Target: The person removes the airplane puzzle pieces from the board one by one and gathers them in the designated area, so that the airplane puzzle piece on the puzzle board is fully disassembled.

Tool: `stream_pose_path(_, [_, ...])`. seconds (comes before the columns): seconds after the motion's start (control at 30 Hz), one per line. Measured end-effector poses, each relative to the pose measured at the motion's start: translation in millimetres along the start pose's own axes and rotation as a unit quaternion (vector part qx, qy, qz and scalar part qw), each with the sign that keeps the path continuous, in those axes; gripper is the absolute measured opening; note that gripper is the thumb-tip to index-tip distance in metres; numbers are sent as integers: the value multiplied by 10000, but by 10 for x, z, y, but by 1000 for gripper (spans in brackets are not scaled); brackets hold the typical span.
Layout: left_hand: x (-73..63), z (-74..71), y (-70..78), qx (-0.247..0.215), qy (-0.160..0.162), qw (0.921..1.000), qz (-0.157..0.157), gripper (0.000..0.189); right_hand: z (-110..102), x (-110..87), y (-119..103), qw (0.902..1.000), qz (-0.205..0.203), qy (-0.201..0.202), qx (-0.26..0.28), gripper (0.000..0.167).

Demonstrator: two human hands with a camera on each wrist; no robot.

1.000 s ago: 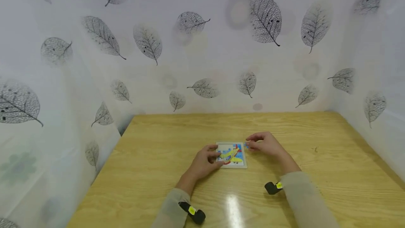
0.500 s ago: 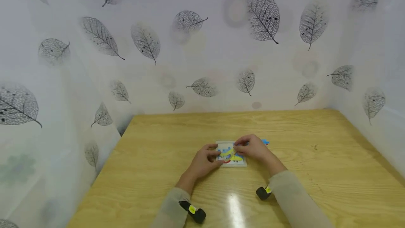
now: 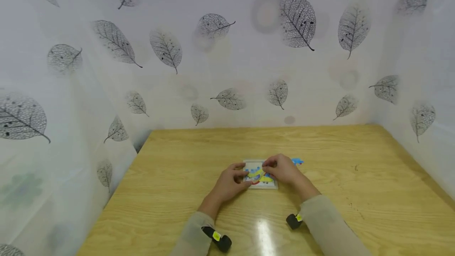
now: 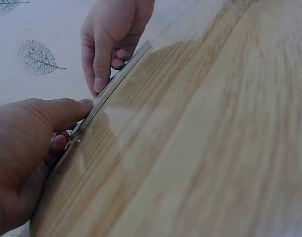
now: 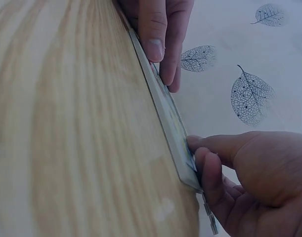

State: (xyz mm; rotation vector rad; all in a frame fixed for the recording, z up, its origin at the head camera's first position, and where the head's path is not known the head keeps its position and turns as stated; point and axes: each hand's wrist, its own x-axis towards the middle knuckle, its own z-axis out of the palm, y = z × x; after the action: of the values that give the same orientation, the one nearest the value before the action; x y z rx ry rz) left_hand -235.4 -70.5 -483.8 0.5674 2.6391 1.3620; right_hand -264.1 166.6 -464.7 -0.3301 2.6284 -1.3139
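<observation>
A small framed jigsaw puzzle (image 3: pixel 261 187) lies on the table, showing a yellow aeroplane with blue and red parts; bare backing shows along its far side. My left hand (image 3: pixel 229 181) grips the frame's left side, thumb near the front corner and fingers spread over the edge. At the upper right of the picture, my right hand (image 3: pixel 284 169) brings thumb and fingertips together on a puzzle piece, mostly hidden beneath them. Just beyond that hand sits a loose blue piece (image 3: pixel 297 161) with a bit of red. In the right wrist view the frame (image 5: pixel 163 116) appears edge-on between both hands.
The wooden table (image 3: pixel 177 161) extends around the puzzle on all sides. A pale curtain (image 3: pixel 227 62) printed with dark leaves hangs behind and along both sides. Black cameras are strapped at both wrists.
My right hand has moved left from beside the frame onto the puzzle's upper right part, uncovering the loose blue piece behind it. The left hand has kept its hold on the frame.
</observation>
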Motion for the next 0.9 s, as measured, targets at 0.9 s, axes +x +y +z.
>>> stream_pose_path(0.9, [18,14,-4,-88,34,9999,-35,43,-57,-1,3,9942,-217,738,-746,28])
